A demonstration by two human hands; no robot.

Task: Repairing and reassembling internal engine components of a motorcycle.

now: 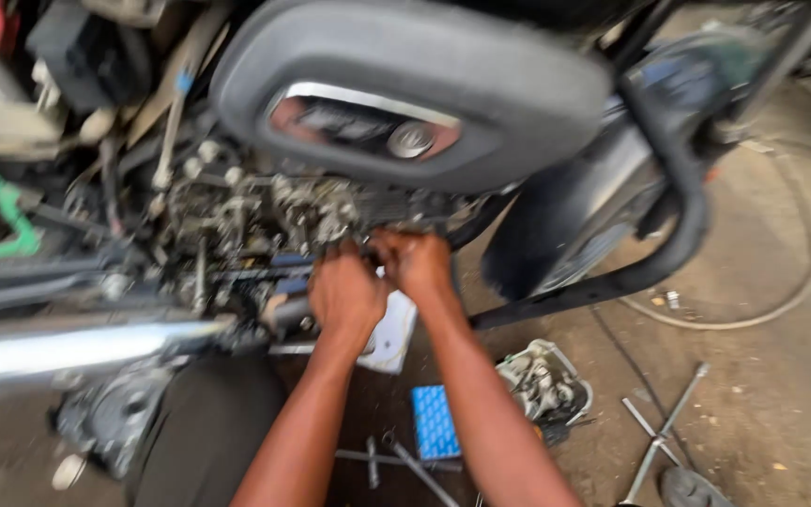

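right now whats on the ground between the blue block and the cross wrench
In the head view, a grimy engine part lies on the dirt floor between the blue block and the cross wrench.

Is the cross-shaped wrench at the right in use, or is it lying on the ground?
Lying on the ground. The cross-shaped wrench rests flat on the dirt, apart from both hands, which work at the engine.

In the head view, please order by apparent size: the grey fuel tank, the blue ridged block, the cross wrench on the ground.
1. grey fuel tank, largest, though nearest the camera.
2. cross wrench.
3. blue ridged block, smallest; close to the wrench, so unsure.
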